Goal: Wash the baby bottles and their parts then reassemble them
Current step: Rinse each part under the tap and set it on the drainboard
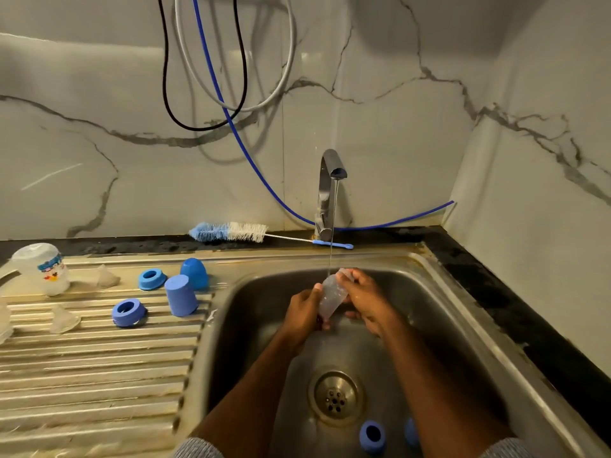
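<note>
Over the steel sink (439, 292) both hands hold a small clear baby bottle (331, 297) under the thin stream from the tap (330, 180). My left hand (302, 310) grips its lower part; my right hand (365, 300) holds its upper end. On the ribbed drainboard (99, 368) to the left stand two blue caps (181, 295), two blue collar rings (129, 312), two clear teats (64, 320) and an upturned clear bottle (44, 267) with a printed pattern. A blue ring (373, 436) and another blue part (411, 431) lie in the basin near the drain (335, 396).
A blue-and-white bottle brush (231, 232) lies on the black counter behind the drainboard. Black, grey and blue hoses (231, 127) hang down the marbled wall. More clear parts show at the left edge (5, 322).
</note>
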